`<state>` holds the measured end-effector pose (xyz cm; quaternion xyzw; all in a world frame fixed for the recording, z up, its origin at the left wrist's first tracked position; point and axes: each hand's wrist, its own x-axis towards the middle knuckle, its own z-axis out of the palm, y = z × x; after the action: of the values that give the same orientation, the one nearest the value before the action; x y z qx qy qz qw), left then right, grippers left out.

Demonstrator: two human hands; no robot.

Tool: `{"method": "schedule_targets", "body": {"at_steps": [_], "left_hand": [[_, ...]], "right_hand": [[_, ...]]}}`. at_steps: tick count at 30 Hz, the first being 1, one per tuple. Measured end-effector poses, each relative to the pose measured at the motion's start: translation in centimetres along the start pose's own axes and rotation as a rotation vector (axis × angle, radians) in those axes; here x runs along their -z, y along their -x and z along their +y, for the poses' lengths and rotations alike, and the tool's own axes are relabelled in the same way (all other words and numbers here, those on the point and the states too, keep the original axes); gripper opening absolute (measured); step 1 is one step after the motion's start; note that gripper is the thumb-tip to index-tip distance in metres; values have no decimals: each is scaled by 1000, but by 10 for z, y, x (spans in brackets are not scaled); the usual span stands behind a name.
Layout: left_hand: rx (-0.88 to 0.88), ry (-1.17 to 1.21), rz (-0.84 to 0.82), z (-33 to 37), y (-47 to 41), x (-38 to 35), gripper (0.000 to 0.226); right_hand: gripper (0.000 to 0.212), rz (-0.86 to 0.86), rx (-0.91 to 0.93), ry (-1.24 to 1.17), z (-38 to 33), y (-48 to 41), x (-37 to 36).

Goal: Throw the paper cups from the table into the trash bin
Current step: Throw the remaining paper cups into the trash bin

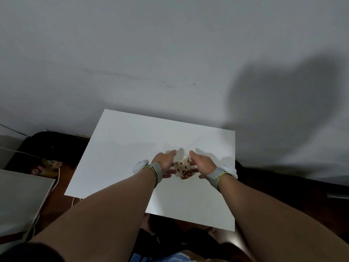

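Both hands were out over the middle of the table, cupped toward each other with a single paper cup [182, 168] between them. The left hand [164, 162] curved round the cup's left side, fingers extended past it and thumb low beside its base; the right hand [201, 163] mirrored it on the other side, fingertips reaching just beyond the rim. The palms seemed to rest against or very near the cup's wall, but whether they were truly pressing it or only closing in could not be told. Each wrist carried a grey band with a white device attached. The cup, pale with brown spots, stood or leaned slightly on the white table [120, 140], apparently not yet lifted, though contact with the surface was hidden by the hands. No other cup showed anywhere on the tabletop, so this looked to be the last, or the only, one left there. To the left, on the dark floor below the table's edge, sat a black bin [56, 146] with something spotted and pale inside, possibly cups already discarded, though it was too dim to be sure. As a judgement, the task stood near its end: this cup had still to be picked up, carried left and dropped into the bin.
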<state>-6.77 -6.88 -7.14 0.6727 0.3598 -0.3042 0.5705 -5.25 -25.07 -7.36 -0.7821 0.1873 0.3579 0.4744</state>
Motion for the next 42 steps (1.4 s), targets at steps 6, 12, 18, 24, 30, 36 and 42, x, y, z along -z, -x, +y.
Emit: {"method": "schedule_targets", "body": {"at_steps": [6, 12, 18, 24, 30, 36, 42], "left_hand": [[-57, -23, 37, 20, 2, -17, 60], [-97, -62, 6, 34, 12, -37, 55], [-100, -50, -26, 42, 23, -55, 49], [-130, -83, -62, 47, 29, -76, 49], [-133, -129, -106, 56, 38, -108, 50], [-135, -168, -167, 64, 47, -148, 53], [-127, -183, -232, 68, 55, -198, 58]], "right_hand": [[53, 40, -4, -156, -4, 15, 23], [53, 80, -7, -235, 0, 30, 43], [53, 99, -37, -326, 8, 39, 55], [51, 123, -32, -391, 19, 49, 74], [54, 154, -51, -447, 39, 53, 97], [55, 227, -71, -506, 62, 57, 126], [55, 296, -92, -584, 92, 67, 162]]}}
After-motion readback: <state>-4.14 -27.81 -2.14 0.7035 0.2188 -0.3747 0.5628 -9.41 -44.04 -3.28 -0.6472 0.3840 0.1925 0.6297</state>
